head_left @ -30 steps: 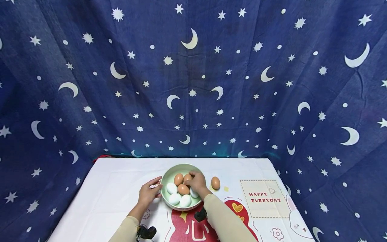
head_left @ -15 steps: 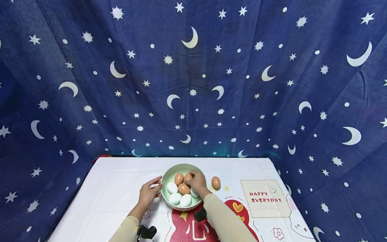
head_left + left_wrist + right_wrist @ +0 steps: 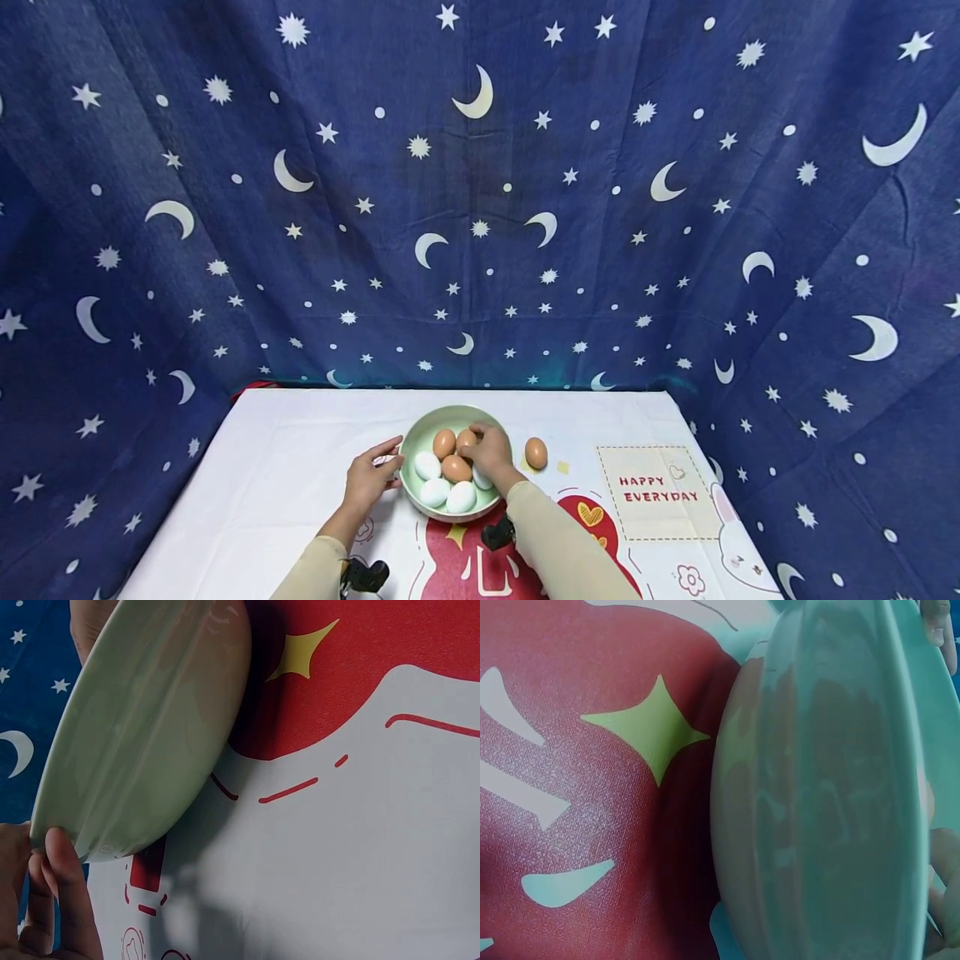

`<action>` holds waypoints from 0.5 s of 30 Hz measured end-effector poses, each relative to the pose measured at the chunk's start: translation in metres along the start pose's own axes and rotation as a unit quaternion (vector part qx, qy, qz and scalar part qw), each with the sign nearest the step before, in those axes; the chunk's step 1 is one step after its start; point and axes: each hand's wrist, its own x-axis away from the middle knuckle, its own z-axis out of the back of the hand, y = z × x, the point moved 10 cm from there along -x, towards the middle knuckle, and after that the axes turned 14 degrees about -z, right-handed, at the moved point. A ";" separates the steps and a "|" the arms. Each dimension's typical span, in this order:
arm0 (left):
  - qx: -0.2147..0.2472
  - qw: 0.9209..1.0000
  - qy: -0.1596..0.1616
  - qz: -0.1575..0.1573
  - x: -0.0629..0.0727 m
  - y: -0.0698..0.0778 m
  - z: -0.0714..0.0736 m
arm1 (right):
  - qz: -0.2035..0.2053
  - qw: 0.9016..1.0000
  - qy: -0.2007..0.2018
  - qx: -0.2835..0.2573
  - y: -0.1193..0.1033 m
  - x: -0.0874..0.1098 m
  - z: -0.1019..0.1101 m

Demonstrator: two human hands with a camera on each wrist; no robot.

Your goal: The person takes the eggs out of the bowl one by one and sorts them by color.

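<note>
A pale green bowl (image 3: 429,427) holds several brown and white eggs near the far middle of the table. My left hand (image 3: 365,482) steadies it at the left rim, thumb and fingers around the edge; in the left wrist view the fingers (image 3: 69,881) rest against the outer wall. Inside the bowl, my right hand (image 3: 491,454) grips a brown egg (image 3: 464,439) at the far right and covers part of it. Beside it lie two more brown eggs (image 3: 456,468), and white eggs (image 3: 461,497) sit toward the near side. One white egg is partly behind the right hand.
Right of the bowl, a single brown egg (image 3: 536,452) lies on the white tablecloth (image 3: 300,467). The cloth carries a red printed patch and a HAPPY EVERYDAY panel (image 3: 658,512). A blue star-and-moon curtain (image 3: 480,208) stands around the table's back and sides.
</note>
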 end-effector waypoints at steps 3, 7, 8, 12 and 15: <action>0.002 1.000 0.002 0.000 0.000 0.000 0.000 | 0.001 1.000 0.002 -0.007 0.001 -0.002 0.000; 0.007 1.000 0.004 0.001 0.000 0.001 0.000 | -0.005 1.000 -0.004 -0.016 0.004 -0.003 -0.002; 0.007 1.000 0.004 0.001 0.000 0.001 0.000 | -0.009 1.000 -0.006 -0.022 0.005 -0.004 -0.002; 0.007 1.000 0.006 0.002 0.000 0.002 0.000 | -0.016 0.999 -0.013 -0.047 0.006 -0.003 -0.002; 0.007 1.000 0.006 0.002 0.000 0.002 0.000 | -0.014 0.998 -0.013 -0.057 0.006 -0.003 -0.002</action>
